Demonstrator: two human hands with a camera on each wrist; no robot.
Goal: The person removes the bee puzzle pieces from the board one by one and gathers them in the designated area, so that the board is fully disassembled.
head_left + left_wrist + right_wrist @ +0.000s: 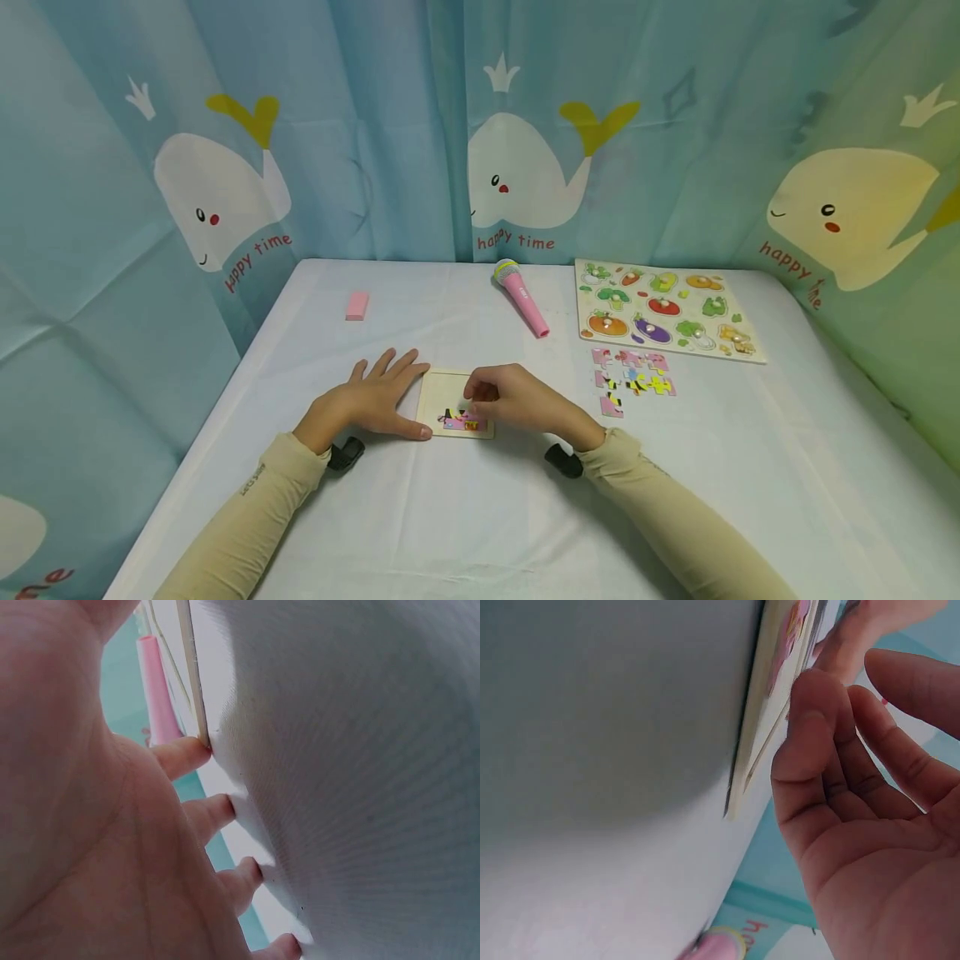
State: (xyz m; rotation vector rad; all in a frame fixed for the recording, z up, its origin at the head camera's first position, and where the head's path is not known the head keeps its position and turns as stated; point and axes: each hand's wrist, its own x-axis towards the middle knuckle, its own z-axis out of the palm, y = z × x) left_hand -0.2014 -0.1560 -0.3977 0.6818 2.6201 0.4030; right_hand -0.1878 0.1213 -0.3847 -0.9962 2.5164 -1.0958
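A small square puzzle tray lies on the white table, with joined pink puzzle pieces along its lower side. My left hand is spread beside it, thumb at the near left corner. Its index fingertip meets the tray's wooden edge in the left wrist view. Over the tray's right half, my right hand bends its fingers and thumb down close to the pieces. In the right wrist view no piece shows within that hand; its fingers partly cover the tray in the head view.
Several loose puzzle pieces lie to the right, below a vegetable peg board. A pink toy microphone rests behind the tray, and a pink block at the back left. Whale-printed curtains hang behind the table.
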